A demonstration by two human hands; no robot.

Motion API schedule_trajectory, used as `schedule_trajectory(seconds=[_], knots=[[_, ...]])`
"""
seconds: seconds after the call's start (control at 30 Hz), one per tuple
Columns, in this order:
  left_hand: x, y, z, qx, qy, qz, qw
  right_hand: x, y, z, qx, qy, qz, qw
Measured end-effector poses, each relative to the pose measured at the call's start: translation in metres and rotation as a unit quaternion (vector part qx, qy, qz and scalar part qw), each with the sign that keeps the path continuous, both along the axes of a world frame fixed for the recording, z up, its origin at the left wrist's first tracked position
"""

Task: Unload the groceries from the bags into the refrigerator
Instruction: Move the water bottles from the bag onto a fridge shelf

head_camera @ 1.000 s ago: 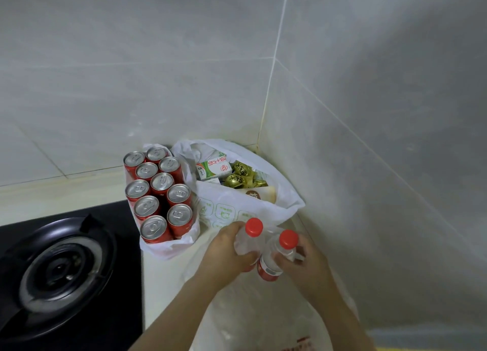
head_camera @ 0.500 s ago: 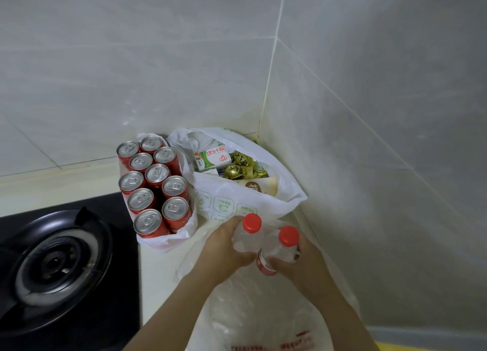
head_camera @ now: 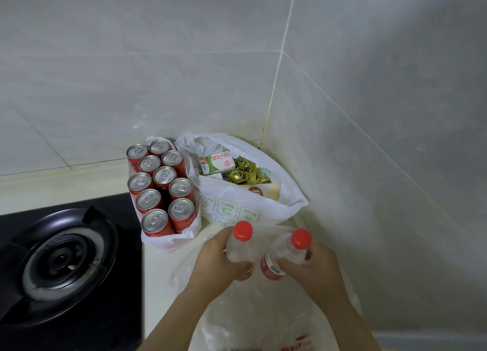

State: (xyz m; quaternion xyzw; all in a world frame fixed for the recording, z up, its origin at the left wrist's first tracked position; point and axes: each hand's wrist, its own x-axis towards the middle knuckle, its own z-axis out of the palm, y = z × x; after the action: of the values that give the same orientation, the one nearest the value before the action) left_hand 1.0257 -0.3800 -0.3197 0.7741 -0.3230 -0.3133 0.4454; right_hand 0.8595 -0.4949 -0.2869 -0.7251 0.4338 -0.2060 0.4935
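Since a moment ago the two bottles have drawn apart, the right one swinging outward. Grey tiled walls [head_camera: 369,140] close this corner, so the way out is back toward the person; no refrigerator is in sight. At the left a black gas hob [head_camera: 60,258] sits in the pale countertop [head_camera: 158,277]. Under the hands a thin translucent plastic bag [head_camera: 263,319] lies slack, and I'd lift straight up so its film doesn't drag along. Behind it stand a white bag with green print [head_camera: 232,208] and a smaller white bag [head_camera: 168,242] packed with red drink cans [head_camera: 160,187], both close enough to be knocked. The left hand [head_camera: 216,266] wraps the shoulder of an upright clear plastic bottle with a red cap [head_camera: 241,248]; the right hand [head_camera: 319,271] curls round a tilted twin bottle [head_camera: 282,248], just above the slack bag's mouth. Both holds look firm. A green-and-white milk carton [head_camera: 217,162] and gold-wrapped sweets [head_camera: 243,171] wait in the printed bag.
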Motion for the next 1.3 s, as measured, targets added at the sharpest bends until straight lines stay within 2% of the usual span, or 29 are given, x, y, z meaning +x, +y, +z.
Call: schedule_trajectory(seconds=[0.2, 0.43, 0.6, 0.8, 0.93, 1.07, 1.3], knots=[[0.002, 0.010, 0.038, -0.062, -0.013, 0.014, 0.998, 0.000, 0.002, 0.025, -0.024, -0.023, -0.016, 0.999], [0.016, 0.020, 0.105, -0.157, -0.060, 0.049, 0.985, 0.016, 0.007, 0.086, -0.121, -0.083, -0.025, 0.989], [0.023, 0.032, 0.162, -0.223, -0.104, 0.068, 0.967, 0.042, 0.012, 0.141, -0.168, -0.175, -0.033, 0.970], [0.030, 0.053, 0.234, -0.317, -0.153, 0.093, 0.931, 0.074, 0.031, 0.215, -0.193, -0.362, -0.026, 0.912], [0.036, 0.070, 0.279, -0.374, -0.165, 0.112, 0.906, 0.097, 0.043, 0.258, -0.160, -0.468, -0.016, 0.869], [0.040, 0.086, 0.315, -0.409, -0.179, 0.131, 0.885, 0.115, 0.052, 0.294, -0.135, -0.517, 0.045, 0.844], [0.028, 0.125, 0.343, -0.402, -0.231, 0.212, 0.861, 0.133, 0.069, 0.322, -0.111, -0.557, 0.175, 0.804]])
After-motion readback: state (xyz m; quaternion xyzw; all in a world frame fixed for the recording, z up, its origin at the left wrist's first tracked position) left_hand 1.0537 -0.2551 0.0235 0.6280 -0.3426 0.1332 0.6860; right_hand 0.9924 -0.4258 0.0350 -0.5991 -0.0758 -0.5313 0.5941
